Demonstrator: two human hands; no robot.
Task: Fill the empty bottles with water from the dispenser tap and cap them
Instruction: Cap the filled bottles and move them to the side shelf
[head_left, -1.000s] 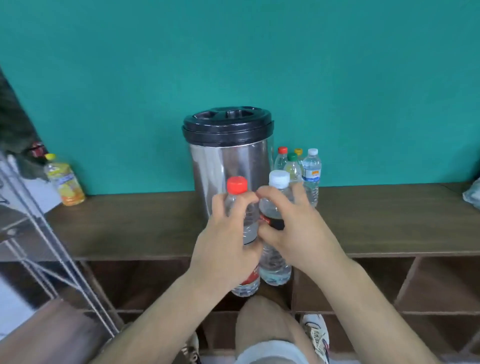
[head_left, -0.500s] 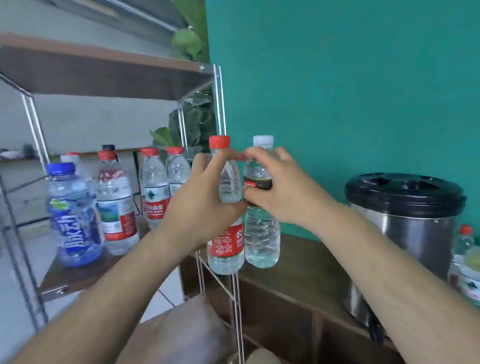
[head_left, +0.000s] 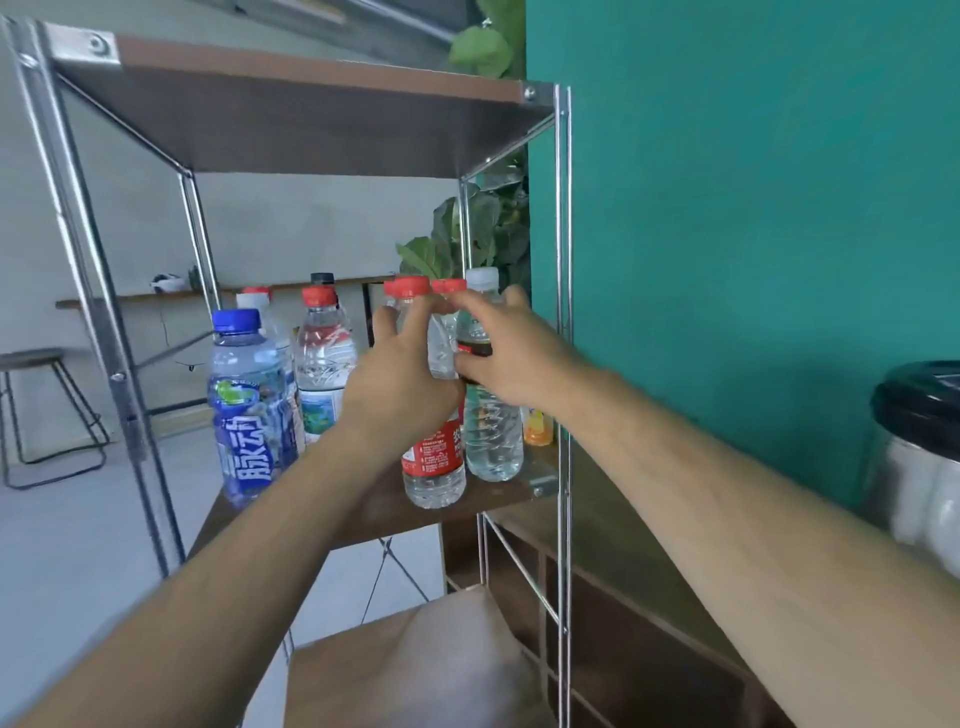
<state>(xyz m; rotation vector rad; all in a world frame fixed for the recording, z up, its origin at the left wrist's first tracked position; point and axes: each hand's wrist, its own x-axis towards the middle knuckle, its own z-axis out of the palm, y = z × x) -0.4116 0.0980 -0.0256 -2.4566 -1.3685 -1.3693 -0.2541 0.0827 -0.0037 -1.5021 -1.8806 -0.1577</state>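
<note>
My left hand grips a clear water-filled bottle with a red cap and red label. My right hand grips a second filled bottle with a white cap and dark label. Both bottles stand upright, side by side, low over the right end of the wooden shelf of a metal rack; whether their bases touch it I cannot tell. The steel water dispenser with a black lid is at the right edge, its tap hidden.
Several capped bottles stand on the same shelf: a blue-capped bottle with a blue label and a red-capped one to the left, others behind. A small orange bottle sits by the rack's right post. An upper shelf hangs overhead.
My view and both hands swung left from the dispenser to the rack. The two bottles travelled with my hands and now sit at the shelf, lower than half a second ago.
</note>
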